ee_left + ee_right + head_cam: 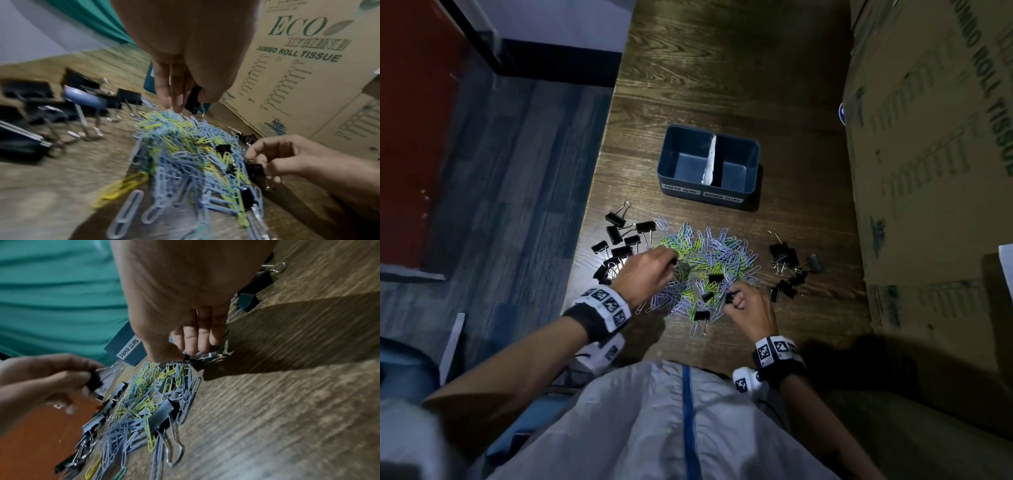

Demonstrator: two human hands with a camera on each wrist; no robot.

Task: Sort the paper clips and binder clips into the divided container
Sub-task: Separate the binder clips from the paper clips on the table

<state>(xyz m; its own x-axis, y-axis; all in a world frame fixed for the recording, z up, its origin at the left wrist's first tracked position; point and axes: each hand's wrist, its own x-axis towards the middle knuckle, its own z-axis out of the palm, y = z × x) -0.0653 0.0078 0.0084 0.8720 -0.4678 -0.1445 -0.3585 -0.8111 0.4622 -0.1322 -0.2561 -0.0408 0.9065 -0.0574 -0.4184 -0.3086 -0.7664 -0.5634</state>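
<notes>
A heap of blue, yellow and green paper clips (705, 263) lies on the wooden table (722, 68), with a few black binder clips mixed in. My left hand (671, 265) is over the heap's left side and pinches a black binder clip (193, 99) between thumb and fingers. At the heap's near right edge, my right hand (732, 298) pinches another small black binder clip (728, 297). The dark blue divided container (751, 150) stands behind the heap with both compartments empty. Its left label reads PAPER CLIPS, its right BINDER CLIPS.
Loose black binder clips lie in one group left of the heap (616, 240) and another to its right (787, 270). Large cardboard boxes (928, 154) stand along the table's right side. The table's left edge (599, 164) drops to the floor.
</notes>
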